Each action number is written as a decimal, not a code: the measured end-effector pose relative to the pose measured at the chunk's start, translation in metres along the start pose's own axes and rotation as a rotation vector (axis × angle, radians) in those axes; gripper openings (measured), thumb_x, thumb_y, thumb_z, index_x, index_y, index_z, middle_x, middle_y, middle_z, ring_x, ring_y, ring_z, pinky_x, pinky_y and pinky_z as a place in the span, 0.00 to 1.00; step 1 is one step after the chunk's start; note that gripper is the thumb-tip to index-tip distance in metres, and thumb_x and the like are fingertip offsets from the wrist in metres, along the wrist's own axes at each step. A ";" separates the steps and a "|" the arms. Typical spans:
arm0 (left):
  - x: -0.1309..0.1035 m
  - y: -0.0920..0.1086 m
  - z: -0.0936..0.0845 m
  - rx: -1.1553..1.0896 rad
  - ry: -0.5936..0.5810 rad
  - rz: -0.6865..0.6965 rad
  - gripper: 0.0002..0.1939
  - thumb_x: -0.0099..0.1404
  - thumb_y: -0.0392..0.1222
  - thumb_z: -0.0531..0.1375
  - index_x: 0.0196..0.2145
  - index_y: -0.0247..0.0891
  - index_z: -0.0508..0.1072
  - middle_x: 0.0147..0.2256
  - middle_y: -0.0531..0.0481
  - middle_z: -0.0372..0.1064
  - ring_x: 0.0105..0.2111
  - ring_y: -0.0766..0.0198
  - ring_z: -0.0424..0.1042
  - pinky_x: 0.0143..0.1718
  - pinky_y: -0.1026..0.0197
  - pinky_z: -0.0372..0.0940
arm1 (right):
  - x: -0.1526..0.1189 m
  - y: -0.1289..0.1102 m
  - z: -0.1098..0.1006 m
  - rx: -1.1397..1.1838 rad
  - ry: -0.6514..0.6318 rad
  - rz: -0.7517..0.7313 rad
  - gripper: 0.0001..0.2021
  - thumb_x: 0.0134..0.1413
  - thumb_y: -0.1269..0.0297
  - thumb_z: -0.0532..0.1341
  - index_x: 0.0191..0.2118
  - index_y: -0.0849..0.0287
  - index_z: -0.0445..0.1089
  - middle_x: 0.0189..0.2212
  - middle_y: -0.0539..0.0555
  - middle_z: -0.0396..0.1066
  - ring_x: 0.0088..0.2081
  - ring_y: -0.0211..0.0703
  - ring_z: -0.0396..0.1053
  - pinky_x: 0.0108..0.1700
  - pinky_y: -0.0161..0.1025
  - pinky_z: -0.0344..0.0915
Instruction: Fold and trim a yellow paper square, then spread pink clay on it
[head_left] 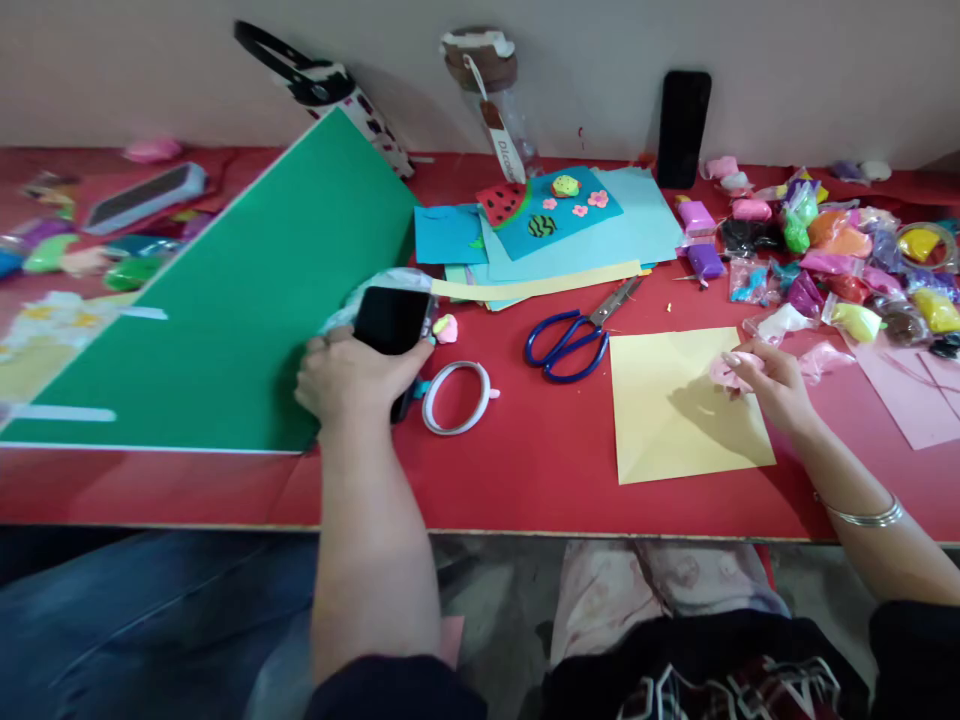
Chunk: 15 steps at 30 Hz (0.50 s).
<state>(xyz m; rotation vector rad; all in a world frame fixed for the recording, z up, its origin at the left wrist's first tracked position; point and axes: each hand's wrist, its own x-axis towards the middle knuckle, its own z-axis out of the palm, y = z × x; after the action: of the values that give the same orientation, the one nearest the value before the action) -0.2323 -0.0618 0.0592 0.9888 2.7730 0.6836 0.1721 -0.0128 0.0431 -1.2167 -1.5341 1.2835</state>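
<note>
My left hand (360, 375) is closed around a black smartphone (393, 318), its curled fingers against the lower edge of a green board (247, 300) that slants at the left. A crumpled clear plastic bag (401, 279) shows behind the phone. What lies under the palm is hidden. Over a pale yellow sheet of paper (660, 420), my right hand (776, 385) pinches a lump of pink modelling clay (731, 372). Blue-handled scissors (574, 340) lie between the hands, near a white tape roll (457, 398) and a small pink-and-yellow clay piece (445, 329).
Several bagged clay colours (832, 240) crowd the right side, with pink paper (911, 390) in front. Blue paper (585, 225) bearing a clay watermelon slice (503, 203) lies at the back. A bottle (487, 95), a handled tumbler (367, 115) and another phone (684, 128) stand by the wall.
</note>
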 end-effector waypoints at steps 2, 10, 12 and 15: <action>-0.001 0.006 -0.006 0.156 -0.053 -0.037 0.47 0.46 0.63 0.66 0.55 0.25 0.65 0.58 0.28 0.59 0.57 0.26 0.57 0.53 0.30 0.55 | 0.000 0.000 0.000 -0.017 -0.004 0.018 0.21 0.45 0.42 0.66 0.25 0.57 0.69 0.18 0.49 0.69 0.19 0.37 0.65 0.22 0.36 0.64; -0.009 0.008 -0.006 0.201 0.017 0.006 0.47 0.52 0.64 0.64 0.57 0.21 0.64 0.57 0.26 0.62 0.57 0.31 0.62 0.54 0.34 0.59 | -0.002 -0.001 0.002 -0.153 0.003 0.059 0.24 0.33 0.45 0.72 0.22 0.59 0.62 0.17 0.50 0.67 0.19 0.35 0.63 0.21 0.33 0.57; -0.012 0.009 -0.007 0.183 0.009 0.017 0.48 0.53 0.64 0.63 0.58 0.19 0.62 0.58 0.24 0.60 0.57 0.30 0.61 0.54 0.33 0.58 | -0.001 0.000 0.001 -0.184 0.028 0.052 0.24 0.32 0.47 0.73 0.20 0.58 0.59 0.15 0.49 0.66 0.19 0.35 0.64 0.20 0.33 0.57; -0.015 0.010 -0.008 0.136 0.006 0.026 0.51 0.54 0.63 0.63 0.61 0.19 0.57 0.60 0.22 0.57 0.59 0.29 0.58 0.54 0.31 0.57 | 0.001 0.002 -0.003 -0.140 0.020 0.030 0.20 0.38 0.49 0.70 0.22 0.58 0.62 0.21 0.53 0.71 0.23 0.39 0.70 0.24 0.35 0.64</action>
<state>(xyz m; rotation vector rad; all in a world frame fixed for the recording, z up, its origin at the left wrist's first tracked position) -0.2170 -0.0678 0.0699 1.0499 2.8491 0.5081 0.1750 -0.0113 0.0421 -1.3409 -1.6190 1.1961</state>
